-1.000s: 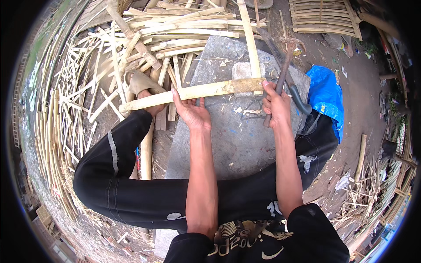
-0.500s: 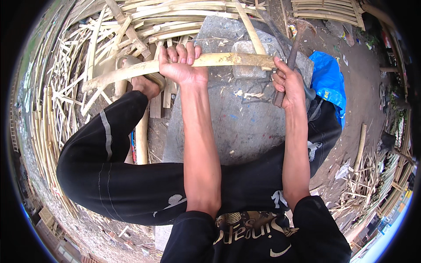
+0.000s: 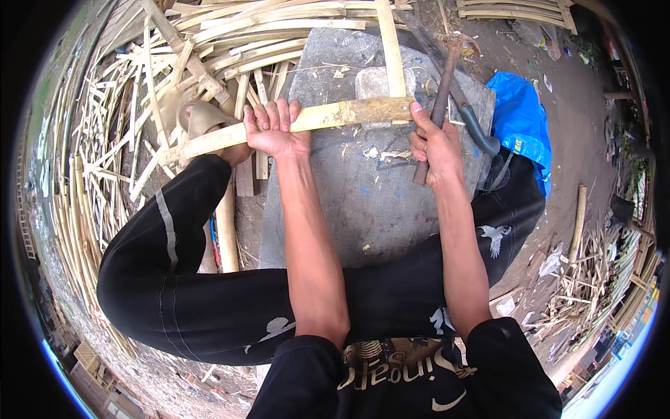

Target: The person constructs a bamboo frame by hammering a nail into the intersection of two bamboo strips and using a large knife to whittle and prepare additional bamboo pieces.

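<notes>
While my left hand's (image 3: 279, 131) fingers curl round it, the slat (image 3: 331, 116) lies crosswise over the slab (image 3: 377, 216).
Its long axis rises rightward on my feed; my right hand's (image 3: 438, 148) fingers clench the tool (image 3: 443, 91).

From the person's head, close above, the left fisheye camera looks steeply down past near black trousers (image 3: 216, 307) to the left hand (image 3: 278, 133), right hand (image 3: 438, 146) and far bamboo strips (image 3: 269, 53).

Bamboo strip (image 3: 349, 113) partly over the slab (image 3: 349, 209), hammer (image 3: 442, 98) just right, bag (image 3: 520, 122) farther right.
</notes>
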Available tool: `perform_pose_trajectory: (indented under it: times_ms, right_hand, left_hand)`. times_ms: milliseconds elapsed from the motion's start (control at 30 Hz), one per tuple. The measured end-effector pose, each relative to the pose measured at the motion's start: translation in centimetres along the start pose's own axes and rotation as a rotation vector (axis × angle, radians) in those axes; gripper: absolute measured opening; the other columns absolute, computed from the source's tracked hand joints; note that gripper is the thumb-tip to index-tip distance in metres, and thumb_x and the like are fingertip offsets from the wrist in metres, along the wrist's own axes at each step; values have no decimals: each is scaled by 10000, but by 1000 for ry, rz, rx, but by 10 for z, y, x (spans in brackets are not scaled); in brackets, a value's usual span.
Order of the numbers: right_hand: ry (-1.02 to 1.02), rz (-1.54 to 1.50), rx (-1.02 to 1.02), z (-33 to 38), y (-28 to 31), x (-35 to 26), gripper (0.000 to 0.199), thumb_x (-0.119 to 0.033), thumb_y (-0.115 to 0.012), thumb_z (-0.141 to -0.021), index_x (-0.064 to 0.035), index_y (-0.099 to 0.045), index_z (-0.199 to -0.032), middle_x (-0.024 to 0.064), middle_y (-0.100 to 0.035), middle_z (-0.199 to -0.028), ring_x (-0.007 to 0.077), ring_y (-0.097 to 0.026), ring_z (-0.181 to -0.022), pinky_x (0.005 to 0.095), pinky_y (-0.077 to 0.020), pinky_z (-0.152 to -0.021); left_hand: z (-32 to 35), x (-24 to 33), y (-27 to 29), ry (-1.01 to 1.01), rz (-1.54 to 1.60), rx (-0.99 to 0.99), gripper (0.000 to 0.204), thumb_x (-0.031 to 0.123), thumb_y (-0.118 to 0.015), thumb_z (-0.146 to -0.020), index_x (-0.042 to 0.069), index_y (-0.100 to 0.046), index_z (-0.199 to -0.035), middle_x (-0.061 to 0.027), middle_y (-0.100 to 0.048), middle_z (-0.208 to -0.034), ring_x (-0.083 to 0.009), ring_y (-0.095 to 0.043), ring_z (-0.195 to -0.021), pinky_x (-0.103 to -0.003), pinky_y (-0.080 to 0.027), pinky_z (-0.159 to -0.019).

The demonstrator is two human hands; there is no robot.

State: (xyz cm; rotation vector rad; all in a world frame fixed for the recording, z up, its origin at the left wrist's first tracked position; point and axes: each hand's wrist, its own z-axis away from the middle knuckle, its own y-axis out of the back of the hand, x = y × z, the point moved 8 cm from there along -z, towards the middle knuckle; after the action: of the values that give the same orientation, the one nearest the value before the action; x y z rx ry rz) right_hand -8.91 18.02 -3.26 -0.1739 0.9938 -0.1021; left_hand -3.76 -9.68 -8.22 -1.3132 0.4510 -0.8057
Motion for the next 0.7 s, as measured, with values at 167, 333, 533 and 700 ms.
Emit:
perform_pose_trajectory:
  times_ms: [167, 333, 533, 700]
  right_hand:
    - [-17, -12, -10, 0, -3, 4, 295, -246, -762, -929, -109, -519, -834, -84, -380, -611, 25, -331, -447, 210, -268, -385]
    - [-44, -76, -14, -1, 2, 8, 291, -246, -764, -927, -96, -528, -848, -92, -363, -614, 20, -332, -456, 204, -261, -386]
    - [-76, -38, -26, -2, -2, 4, 333, -308, -744, -943, -109, -508, -818, -90, -325, -607, 12, -297, -442, 200, -228, -364]
    - [-49, 89, 158, 37, 18, -12, 433, -459, -562, -1029, -108, -461, -797, -70, -335, -598, 31, -316, -437, 220, -234, -372]
  left_hand:
    - [-2, 3, 0, 15, 18, -121, 503, 314, -328, -1043, 191, -293, -556, 34, -212, -454, -114, -222, -391, -277, -278, -453]
    - [-6, 1, -11, 17, -51, -81, 510, 355, -340, -1056, 187, -296, -576, 43, -223, -458, -100, -207, -379, -265, -292, -421]
    - [-7, 2, -15, -19, -89, -74, 496, 360, -345, -1053, 193, -291, -589, 45, -214, -465, -100, -196, -382, -261, -275, -415]
    - [-2, 9, -17, -78, -167, -16, 482, 314, -358, -1035, 202, -271, -574, 49, -205, -453, -102, -201, -381, -262, -266, -431]
